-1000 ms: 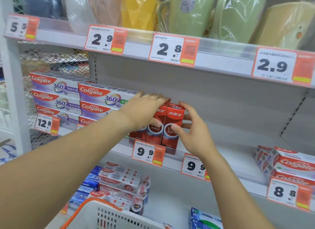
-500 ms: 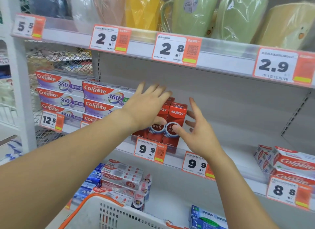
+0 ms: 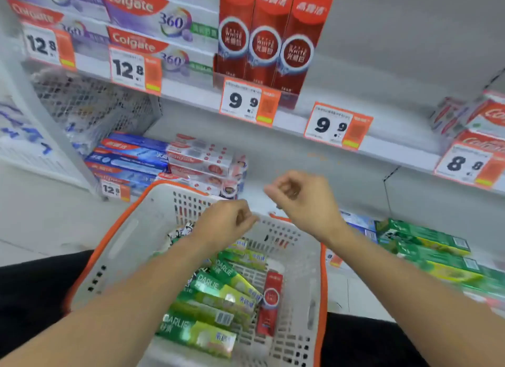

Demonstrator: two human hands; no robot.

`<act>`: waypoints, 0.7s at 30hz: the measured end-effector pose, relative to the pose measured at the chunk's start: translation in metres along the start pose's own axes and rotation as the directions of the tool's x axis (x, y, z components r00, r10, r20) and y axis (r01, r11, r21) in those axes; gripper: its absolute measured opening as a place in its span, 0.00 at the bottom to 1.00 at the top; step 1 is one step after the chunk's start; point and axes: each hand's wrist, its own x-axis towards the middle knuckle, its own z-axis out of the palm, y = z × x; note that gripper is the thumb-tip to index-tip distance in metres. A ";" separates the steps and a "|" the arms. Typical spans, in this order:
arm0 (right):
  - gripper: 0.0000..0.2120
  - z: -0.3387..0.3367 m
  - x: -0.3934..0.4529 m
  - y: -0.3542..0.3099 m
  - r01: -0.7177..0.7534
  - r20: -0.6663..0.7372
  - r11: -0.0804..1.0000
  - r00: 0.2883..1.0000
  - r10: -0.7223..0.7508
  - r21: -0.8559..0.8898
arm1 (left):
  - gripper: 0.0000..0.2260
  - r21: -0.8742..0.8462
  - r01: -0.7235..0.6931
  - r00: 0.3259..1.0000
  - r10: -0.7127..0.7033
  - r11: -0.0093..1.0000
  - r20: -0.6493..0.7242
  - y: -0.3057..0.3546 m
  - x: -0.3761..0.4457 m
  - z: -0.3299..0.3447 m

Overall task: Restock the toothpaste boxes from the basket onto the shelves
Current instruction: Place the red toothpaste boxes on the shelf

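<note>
Hovering both hands over basket (image 3: 123,238), left hand (image 3: 226,224) and right hand (image 3: 303,200) loosely curled, fingers clamping nothing; we are judging next pick: lone red box (image 3: 270,301) beside green boxes (image 3: 218,293).

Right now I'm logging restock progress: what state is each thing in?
Left hand: fingers loosely curled, holding nothing, over the basket.
Right hand: fingers loosely curled, empty.
Basket: part full.
Green Darlie boxes: lying jumbled in basket.
Red box in basket: lying flat by the right wall.
Three red boxes on shelf: upright, side by side.
</note>
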 end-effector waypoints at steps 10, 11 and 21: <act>0.16 0.131 -0.076 0.165 -0.361 0.554 0.816 0.603 0.574 -0.452 | 0.30 0.388 0.034 0.813 -0.251 0.921 0.526 -0.094 -0.097 0.084; 0.18 0.137 -0.077 0.176 -0.363 0.560 0.800 0.575 0.596 -0.478 | 0.31 0.370 0.038 0.805 -0.247 0.928 0.539 -0.096 -0.098 0.085; 0.36 0.159 -0.061 0.222 -0.204 0.639 0.741 0.394 0.661 -0.640 | 0.37 0.328 0.032 0.845 -0.201 0.944 0.496 -0.108 -0.109 0.098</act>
